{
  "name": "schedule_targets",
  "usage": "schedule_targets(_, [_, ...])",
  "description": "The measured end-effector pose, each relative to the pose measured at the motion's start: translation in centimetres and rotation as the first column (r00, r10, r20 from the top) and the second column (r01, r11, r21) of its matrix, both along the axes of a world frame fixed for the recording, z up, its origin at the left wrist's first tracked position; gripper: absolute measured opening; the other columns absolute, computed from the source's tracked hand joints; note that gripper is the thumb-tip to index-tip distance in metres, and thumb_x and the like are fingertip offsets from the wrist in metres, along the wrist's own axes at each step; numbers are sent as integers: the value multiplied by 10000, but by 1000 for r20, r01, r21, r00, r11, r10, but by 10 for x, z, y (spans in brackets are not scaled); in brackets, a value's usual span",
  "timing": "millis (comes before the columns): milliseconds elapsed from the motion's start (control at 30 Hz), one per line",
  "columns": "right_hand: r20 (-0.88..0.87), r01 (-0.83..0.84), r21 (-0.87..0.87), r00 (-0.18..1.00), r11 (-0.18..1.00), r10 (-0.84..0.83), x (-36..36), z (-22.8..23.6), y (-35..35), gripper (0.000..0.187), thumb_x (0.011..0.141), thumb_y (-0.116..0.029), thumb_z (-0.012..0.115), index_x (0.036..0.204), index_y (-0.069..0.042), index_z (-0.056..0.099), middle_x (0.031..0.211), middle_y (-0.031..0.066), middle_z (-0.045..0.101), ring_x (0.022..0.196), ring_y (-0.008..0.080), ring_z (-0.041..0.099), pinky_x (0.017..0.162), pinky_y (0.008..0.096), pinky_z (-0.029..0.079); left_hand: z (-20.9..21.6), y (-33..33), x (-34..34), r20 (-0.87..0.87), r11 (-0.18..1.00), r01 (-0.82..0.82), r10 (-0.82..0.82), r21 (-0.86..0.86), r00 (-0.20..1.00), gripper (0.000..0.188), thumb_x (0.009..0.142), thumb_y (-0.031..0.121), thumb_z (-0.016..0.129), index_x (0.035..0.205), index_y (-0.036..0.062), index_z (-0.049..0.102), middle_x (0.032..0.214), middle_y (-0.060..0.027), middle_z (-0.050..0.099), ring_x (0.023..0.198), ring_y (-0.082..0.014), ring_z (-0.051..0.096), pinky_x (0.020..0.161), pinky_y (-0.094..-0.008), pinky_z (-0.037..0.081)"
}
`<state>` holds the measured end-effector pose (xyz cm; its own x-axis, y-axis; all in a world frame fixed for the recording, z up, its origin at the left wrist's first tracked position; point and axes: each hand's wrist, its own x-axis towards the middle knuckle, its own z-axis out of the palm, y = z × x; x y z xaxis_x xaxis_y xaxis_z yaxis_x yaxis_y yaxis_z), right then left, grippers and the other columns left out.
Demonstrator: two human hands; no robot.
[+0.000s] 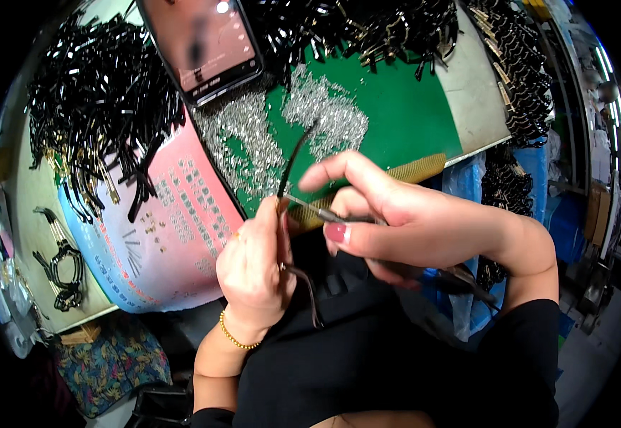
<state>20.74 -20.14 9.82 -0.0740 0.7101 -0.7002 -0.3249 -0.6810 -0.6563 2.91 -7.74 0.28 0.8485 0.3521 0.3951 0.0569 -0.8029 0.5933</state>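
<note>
My left hand [250, 264] is closed around a pair of eyeglasses; one dark temple [295, 158] sticks up past the fingers and another thin dark temple [313, 291] curves down below them. Most of the frame front is hidden by the fingers. Gripped in my right hand [424, 217] is a thin screwdriver [327, 214], its metal tip reaching the eyeglasses beside my left fingertips. The right index finger is raised off the tool. Beyond the hands, small silvery screw-like parts [328, 114] lie scattered in heaps on a green mat [410, 107].
A phone [211, 50] with a lit screen leans at the far side. Large piles of black temples [104, 93] cover the far left and far middle. Bundled temples [517, 78] line the right. A printed pink and blue sheet [161, 235] hangs over the near edge.
</note>
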Motion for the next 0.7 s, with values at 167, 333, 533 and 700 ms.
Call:
schedule_targets(167, [171, -60, 10, 984, 998, 58, -6, 3, -3, 489, 1022, -147, 522, 1407, -2, 257, 898, 119, 583, 578, 187, 600, 481, 318, 462, -1, 0, 0, 2, 999, 42, -42, 20, 999, 334, 864, -92, 634, 1197, -104, 614, 848, -172, 668, 655, -292, 635, 601, -365, 509])
schedule_targets(333, [864, -407, 227, 504, 885, 10, -11, -5, -16, 520, 998, -277, 581, 1397, -22, 366, 1070, 230, 580, 727, 428, 651, 646, 486, 541, 14, 17, -5, -32, 1000, 0, 0, -9, 999, 279, 937, -38, 604, 1216, -60, 604, 832, -138, 675, 622, -239, 639, 576, -344, 501])
schedule_targets(533, [897, -359, 219, -292, 907, -332, 82, 9, 51, 196, 942, -197, 619, 999, -21, 553, 855, 165, 633, 716, 379, 673, 628, 474, 558, -21, 61, -28, 156, 780, -366, 501, -508, 852, 265, 1106, 197, 426, 1206, 1, 574, 672, 32, 488, 546, -14, 381, 511, -189, 270])
schedule_targets(700, [730, -368, 133, -591, 920, -342, 114, -6, 106, 81, 824, -35, 601, 901, -11, 587, 781, 156, 684, 684, 336, 716, 579, 422, 584, -18, 65, -35, 106, 773, -308, 433, -554, 895, 239, 1090, 127, 444, 1204, -59, 544, 1109, -105, 623, 594, -71, 528, 552, -216, 424])
